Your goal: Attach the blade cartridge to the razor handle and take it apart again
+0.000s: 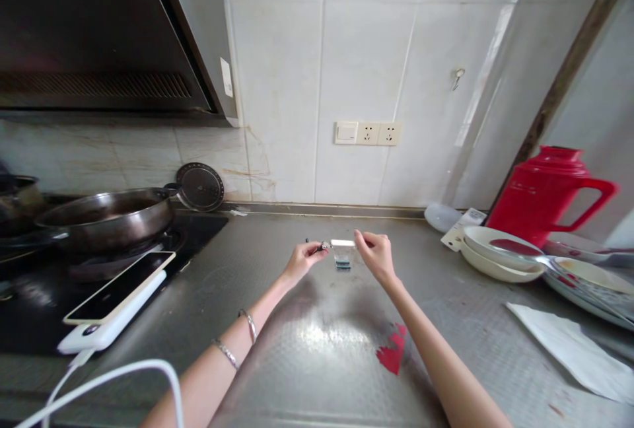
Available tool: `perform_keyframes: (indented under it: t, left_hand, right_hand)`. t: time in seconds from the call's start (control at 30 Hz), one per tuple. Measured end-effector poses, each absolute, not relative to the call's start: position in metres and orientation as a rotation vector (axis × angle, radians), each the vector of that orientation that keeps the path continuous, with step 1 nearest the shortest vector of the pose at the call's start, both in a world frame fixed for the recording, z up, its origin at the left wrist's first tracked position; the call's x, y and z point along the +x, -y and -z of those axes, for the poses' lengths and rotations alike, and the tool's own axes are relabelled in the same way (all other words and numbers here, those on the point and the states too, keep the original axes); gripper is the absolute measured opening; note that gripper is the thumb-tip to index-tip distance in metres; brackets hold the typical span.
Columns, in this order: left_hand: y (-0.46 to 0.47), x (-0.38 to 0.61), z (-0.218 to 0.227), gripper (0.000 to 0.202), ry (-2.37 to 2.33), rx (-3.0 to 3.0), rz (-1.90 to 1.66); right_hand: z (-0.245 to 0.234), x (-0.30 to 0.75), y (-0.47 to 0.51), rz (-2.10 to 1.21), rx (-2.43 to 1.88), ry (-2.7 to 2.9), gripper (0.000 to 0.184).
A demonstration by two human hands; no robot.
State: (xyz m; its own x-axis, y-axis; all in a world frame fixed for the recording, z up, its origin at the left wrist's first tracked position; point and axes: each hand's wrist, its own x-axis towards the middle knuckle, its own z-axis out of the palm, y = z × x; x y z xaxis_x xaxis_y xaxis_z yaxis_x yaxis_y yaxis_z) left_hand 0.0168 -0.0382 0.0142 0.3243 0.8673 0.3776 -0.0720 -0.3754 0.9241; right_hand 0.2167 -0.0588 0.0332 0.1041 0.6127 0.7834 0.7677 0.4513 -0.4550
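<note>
Both my arms reach forward over a steel counter (317,349). My left hand (302,259) is closed in a pinch on a small dark metal piece (321,246). My right hand (375,253) pinches one end of a small white flat bar (343,243), held just above the counter. The two pieces nearly meet between my hands. A tiny dark blue object (342,262) lies on the counter right under them. Two bracelets sit on my left forearm.
A phone on a white power bank (116,296) with a white cable lies at the left, by a wok (106,216) on the stove. Red thermos jug (547,193), stacked bowls (500,253), plates and a white paper (569,349) fill the right. A red scrap (393,352) lies near my right arm.
</note>
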Motion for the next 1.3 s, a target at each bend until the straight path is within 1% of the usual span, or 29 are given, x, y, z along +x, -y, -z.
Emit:
perform_keyframes:
  t: [0.13, 0.3, 0.5, 0.67, 0.73, 0.8, 0.87, 0.97, 1.03, 1.13, 1.3]
  left_hand:
    - [0.038, 0.016, -0.015, 0.024, -0.734, 1.645, -1.205]
    - [0.038, 0.014, -0.016, 0.023, -0.729, 1.594, -1.221]
    - [0.038, 0.016, -0.012, 0.023, -0.727, 1.612, -1.140]
    - [0.034, 0.016, -0.011, 0.023, -0.623, 1.527, -1.190]
    - [0.032, 0.016, -0.010, 0.022, -0.598, 1.466, -1.214]
    - [0.031, 0.016, -0.008, 0.024, -0.612, 1.408, -1.220]
    - [0.031, 0.016, -0.008, 0.027, -0.643, 1.345, -1.228]
    - [0.034, 0.018, -0.009, 0.030, -0.670, 1.261, -1.244]
    - [0.038, 0.020, -0.010, 0.032, -0.680, 1.236, -1.234]
    - [0.044, 0.023, -0.013, 0.033, -0.692, 1.248, -1.214]
    - [0.048, 0.028, -0.015, 0.033, -0.738, 1.253, -1.296]
  right_hand:
    - [-0.034, 0.213, 0.060, 0.194, -1.223, 1.642, 0.047]
    - [-0.032, 0.227, 0.058, 0.220, -1.306, 1.565, 0.049]
    - [-0.037, 0.206, 0.063, 0.237, -1.302, 1.662, 0.049]
    - [-0.034, 0.229, 0.060, 0.191, -1.599, 1.455, 0.050]
    - [-0.037, 0.232, 0.060, 0.060, -1.678, 1.361, 0.051]
    - [-0.044, 0.223, 0.063, -0.179, -1.611, 1.364, 0.052]
    - [-0.053, 0.206, 0.071, -0.517, -1.433, 1.390, 0.049]
    - [-0.070, 0.176, 0.091, -1.089, -1.147, 1.276, 0.038]
    - [-0.080, 0.163, 0.106, -1.335, -0.985, 1.188, 0.033]
    - [-0.085, 0.150, 0.123, -1.532, -0.844, 1.076, 0.031]
    - [-0.065, 0.128, 0.146, -1.695, -0.799, 0.932, 0.032]
